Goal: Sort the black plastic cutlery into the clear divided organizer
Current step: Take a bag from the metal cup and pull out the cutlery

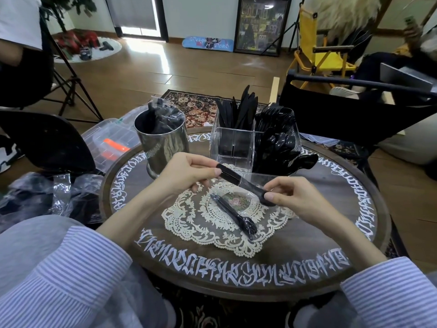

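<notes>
- Dark wood table (236,284), round and lettered in white, carries everything; its far edge is crowded, so a careless reach across it could knock something off the back.
- Clear organizer (233,144) stands at the far side, knives (238,110) upright in the back left section, forks (275,116) at the back right, spoons (281,143) piled at the front right. The spoon heap spills over the wall (one bowl hangs well outside), so adding another there could tip a few out. The front left section looks nearly bare.
- Steel canister (163,140) to the left holds wrapped sets; an elbow swinging out could upset it, since it stands tall on a narrow foot.
- Lace doily (212,223) sits mid-table, and a dragged sleeve could pull it along with what lies on it.
- Wrapped fork (233,215) lies on the doily, tines toward the person, apart from both hands; its slick film could let it slide.
- Held piece (241,182) spans the two hands above the doily, partly in clear wrap. The left hand (186,172) pinches the handle end, thumb over fingers; the right hand (292,194) pinches the other end. Pulling the film hard could make the piece spring free, or snap the thin plastic. I cannot tell which kind of cutlery it is, so misfiling is a risk too.
</notes>
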